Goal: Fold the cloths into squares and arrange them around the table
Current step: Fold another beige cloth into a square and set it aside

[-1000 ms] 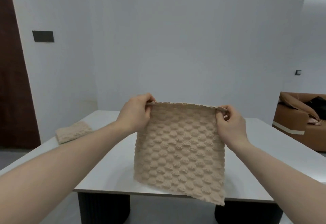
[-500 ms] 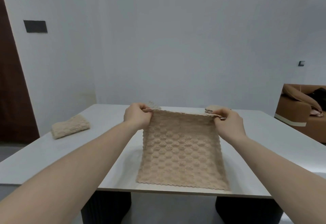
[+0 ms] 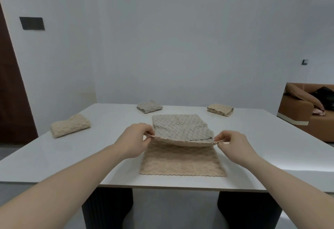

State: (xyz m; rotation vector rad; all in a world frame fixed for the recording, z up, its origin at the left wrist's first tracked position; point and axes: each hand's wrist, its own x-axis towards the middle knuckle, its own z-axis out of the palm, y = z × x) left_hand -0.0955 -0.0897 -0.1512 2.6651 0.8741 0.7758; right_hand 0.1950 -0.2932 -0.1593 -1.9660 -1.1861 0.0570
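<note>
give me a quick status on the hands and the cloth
Left hand and right hand each pinch a corner of the beige cloth. Far half lifted, folding toward the near edge. Three folded cloths sit apart; nothing in the way.

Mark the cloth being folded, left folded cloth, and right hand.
cloth (image 3: 180,163): head view, flat lower layer.
left folded cloth (image 3: 70,125): head view, top face.
right hand (image 3: 233,143): head view, back of hand.

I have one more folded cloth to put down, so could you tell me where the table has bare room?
Bare: the near left of the table, between the left cloth and left hand; also the right side beyond the right hand. Crowded: the middle, around the held cloth and two far cloths.
</note>
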